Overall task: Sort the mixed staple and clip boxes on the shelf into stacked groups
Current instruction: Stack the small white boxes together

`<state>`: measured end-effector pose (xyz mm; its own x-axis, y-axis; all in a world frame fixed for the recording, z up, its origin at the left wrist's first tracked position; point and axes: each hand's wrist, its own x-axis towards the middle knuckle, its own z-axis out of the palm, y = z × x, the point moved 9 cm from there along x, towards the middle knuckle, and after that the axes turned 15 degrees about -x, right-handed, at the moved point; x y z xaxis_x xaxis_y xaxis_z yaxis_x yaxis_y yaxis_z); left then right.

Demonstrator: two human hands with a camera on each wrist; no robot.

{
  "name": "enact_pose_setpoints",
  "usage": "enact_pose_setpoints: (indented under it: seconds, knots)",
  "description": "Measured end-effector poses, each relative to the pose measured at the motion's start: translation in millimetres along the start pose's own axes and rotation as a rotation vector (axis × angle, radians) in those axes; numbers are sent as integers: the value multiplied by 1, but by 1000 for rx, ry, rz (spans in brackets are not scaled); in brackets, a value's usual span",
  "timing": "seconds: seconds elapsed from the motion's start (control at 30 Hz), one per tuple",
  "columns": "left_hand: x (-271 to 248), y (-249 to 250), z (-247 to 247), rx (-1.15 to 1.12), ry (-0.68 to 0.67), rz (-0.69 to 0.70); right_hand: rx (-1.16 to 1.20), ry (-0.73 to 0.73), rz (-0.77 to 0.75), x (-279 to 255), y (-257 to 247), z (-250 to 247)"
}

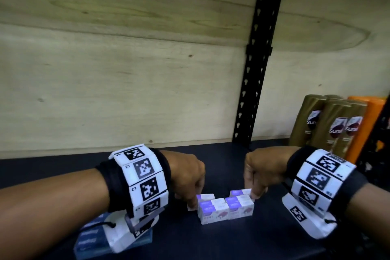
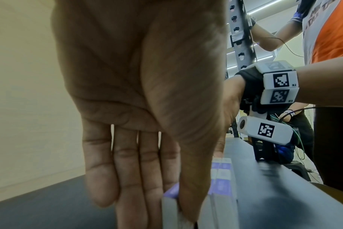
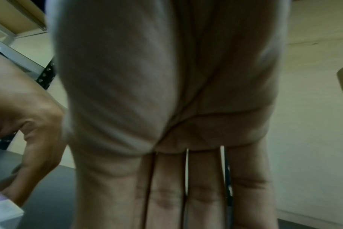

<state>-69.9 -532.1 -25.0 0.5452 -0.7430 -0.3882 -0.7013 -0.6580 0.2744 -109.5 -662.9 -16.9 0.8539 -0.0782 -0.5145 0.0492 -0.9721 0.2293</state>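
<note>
Several small white and purple boxes point(image 1: 225, 209) sit packed in a block on the dark shelf point(image 1: 211, 243). My left hand point(image 1: 191, 201) points down at the block's left end. In the left wrist view its thumb and fingers pinch one small white and purple box point(image 2: 169, 206), with the other boxes point(image 2: 223, 178) behind it. My right hand point(image 1: 254, 193) reaches down at the block's right end and touches the back right box. Its fingers point(image 3: 166, 193) hang straight in the right wrist view, with their tips out of frame.
A stack of blue boxes point(image 1: 90, 238) lies at the front left, under my left wrist. Gold shampoo bottles point(image 1: 335, 126) and an orange bottle point(image 1: 367, 129) stand at the back right. A black slotted upright point(image 1: 257, 59) rises behind the boxes. Another person point(image 2: 333, 31) stands to the right.
</note>
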Motion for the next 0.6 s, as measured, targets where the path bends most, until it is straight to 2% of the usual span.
enact_pose_setpoints:
  seconds: [0.17, 0.4, 0.6]
  knots:
    - [-7, 3, 6, 20, -36, -6, -53, 21, -16, -7, -6, 2]
    - [-12, 10, 16, -45, -62, -16, -56, -62, -17, -19, -21, 12]
    - [-7, 20, 18, -49, -11, -28, -125, 29, -51, -20, -37, 7]
